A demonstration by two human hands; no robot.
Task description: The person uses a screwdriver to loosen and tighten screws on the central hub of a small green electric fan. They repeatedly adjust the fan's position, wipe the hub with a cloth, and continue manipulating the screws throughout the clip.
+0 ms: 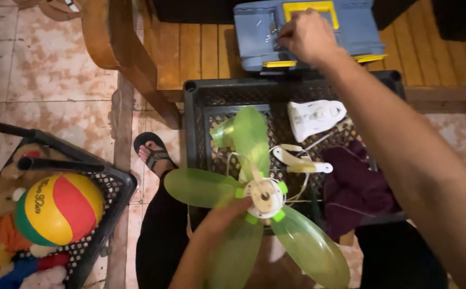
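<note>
Left hand (pixel 223 211) grips green fan blade assembly (pixel 254 198) at white hub, fingers curled on hub's left edge; blades fan out over black crate (pixel 201 96); right hand (pixel 307 36) reaches well beyond, fingers bunched at lid of blue toolbox (pixel 254 37) on wooden bench (pixel 190 53), pinch unclear; crate holds white fan part (pixel 314 116), purple cloth (pixel 356 187), cord; second crate (pixel 116 184) at left holds striped ball (pixel 59 208), plush toys.

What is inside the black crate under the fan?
Inside the crate: a white fan part, white cord, purple cloth. The fan covers the rest.
</note>
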